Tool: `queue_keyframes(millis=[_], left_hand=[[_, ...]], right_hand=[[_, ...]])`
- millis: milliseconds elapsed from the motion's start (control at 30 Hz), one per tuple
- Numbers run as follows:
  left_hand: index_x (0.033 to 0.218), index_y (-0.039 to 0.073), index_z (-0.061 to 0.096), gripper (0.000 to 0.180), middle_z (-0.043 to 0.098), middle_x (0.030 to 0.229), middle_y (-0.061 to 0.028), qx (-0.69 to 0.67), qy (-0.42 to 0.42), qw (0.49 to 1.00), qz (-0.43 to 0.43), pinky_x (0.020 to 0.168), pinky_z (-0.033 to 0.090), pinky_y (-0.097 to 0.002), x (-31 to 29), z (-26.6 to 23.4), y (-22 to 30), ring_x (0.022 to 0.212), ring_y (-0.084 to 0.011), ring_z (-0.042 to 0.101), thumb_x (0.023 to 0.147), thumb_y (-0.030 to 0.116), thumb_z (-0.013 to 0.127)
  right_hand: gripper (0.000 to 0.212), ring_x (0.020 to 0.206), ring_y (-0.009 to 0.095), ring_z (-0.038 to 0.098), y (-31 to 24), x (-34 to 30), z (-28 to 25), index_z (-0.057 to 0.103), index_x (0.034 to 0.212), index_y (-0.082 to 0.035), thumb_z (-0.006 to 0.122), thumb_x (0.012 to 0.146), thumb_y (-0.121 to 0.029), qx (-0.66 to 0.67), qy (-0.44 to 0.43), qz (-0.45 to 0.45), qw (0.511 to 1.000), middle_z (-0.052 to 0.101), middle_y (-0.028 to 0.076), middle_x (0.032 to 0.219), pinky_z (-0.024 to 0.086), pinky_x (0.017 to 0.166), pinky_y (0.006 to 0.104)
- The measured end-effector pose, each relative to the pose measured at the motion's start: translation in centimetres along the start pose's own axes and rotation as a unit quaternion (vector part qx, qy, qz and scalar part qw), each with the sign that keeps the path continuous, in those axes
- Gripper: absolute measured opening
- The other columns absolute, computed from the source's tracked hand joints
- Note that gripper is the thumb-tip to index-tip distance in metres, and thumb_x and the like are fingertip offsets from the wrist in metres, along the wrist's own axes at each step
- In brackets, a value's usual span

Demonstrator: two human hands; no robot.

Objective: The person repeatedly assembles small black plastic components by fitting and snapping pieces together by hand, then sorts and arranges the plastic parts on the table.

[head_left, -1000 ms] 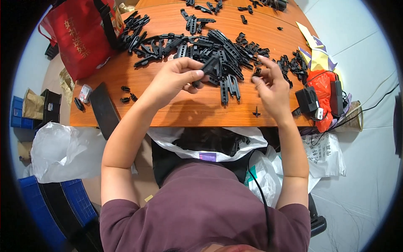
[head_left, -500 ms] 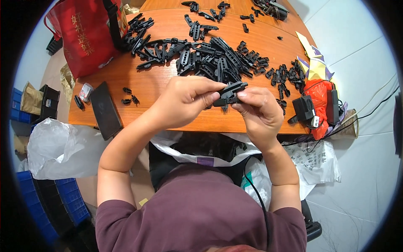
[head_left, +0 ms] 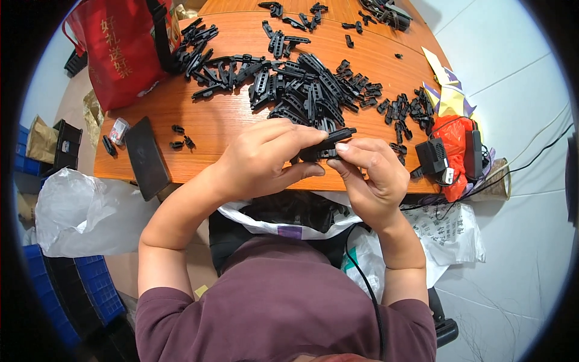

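Note:
Above the front edge of the wooden table, both my hands grip a small black plastic part [head_left: 329, 142] between them. My left hand [head_left: 262, 154] pinches its left end between thumb and fingers, with the palm hiding some of it. My right hand [head_left: 375, 170] has its thumb and forefinger on the right end. A heap of long black slotted plastic parts [head_left: 310, 90] lies just beyond my hands. Smaller black clip-like pieces [head_left: 395, 111] are scattered to the right of the heap.
A red bag [head_left: 123, 54] stands at the far left; a dark phone-like slab [head_left: 148, 158] lies near the left edge. At right are a black power adapter [head_left: 432, 155] and a red plastic bag [head_left: 456, 181]. A white sack [head_left: 259, 224] hangs open below the table edge.
The black part has tilted and turned between my fingers, showing a narrower side. My left fingers have shifted over it, and the left thumb has dropped lower. The view has moved slightly.

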State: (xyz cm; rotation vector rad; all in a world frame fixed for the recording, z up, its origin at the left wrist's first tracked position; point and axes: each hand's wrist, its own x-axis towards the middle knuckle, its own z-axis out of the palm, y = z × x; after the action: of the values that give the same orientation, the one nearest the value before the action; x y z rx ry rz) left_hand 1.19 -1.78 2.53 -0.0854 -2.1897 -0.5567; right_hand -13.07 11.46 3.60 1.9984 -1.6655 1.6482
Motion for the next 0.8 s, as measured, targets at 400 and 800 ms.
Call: queue_keyframes(millis=[400, 800], left_hand=[[0.090, 0.002, 0.061, 0.030, 0.062, 0.071, -0.0097, 0.025, 0.010, 0.999, -0.039, 0.053, 0.046, -0.0333, 0.0, 0.4, 0.7, 0.061, -0.0248, 0.059, 0.063, 0.006, 0.074], [0.104, 0.008, 0.063, 0.041, 0.064, 0.082, -0.0104, -0.006, -0.195, 0.954, -0.228, 0.065, 0.049, -0.0356, -3.4, 0.1, -0.8, 0.072, -0.0273, 0.062, 0.067, 0.022, 0.075]], right_hand=[[0.039, 0.081, 0.022, 0.060, -0.1, 0.2, 0.3, 0.060, 0.100, -0.003, 0.072, 0.064, 0.005, -0.062, -0.022, 0.049, 0.997, 0.060, 0.013, 0.091, 0.050, 0.060, 0.0311], [0.028, 0.063, 0.026, 0.059, 1.0, -6.0, -1.0, 0.064, 0.096, -0.006, 0.072, 0.069, -0.011, -0.080, -0.218, 0.145, 0.962, 0.059, 0.007, 0.076, 0.048, 0.054, 0.0328]])
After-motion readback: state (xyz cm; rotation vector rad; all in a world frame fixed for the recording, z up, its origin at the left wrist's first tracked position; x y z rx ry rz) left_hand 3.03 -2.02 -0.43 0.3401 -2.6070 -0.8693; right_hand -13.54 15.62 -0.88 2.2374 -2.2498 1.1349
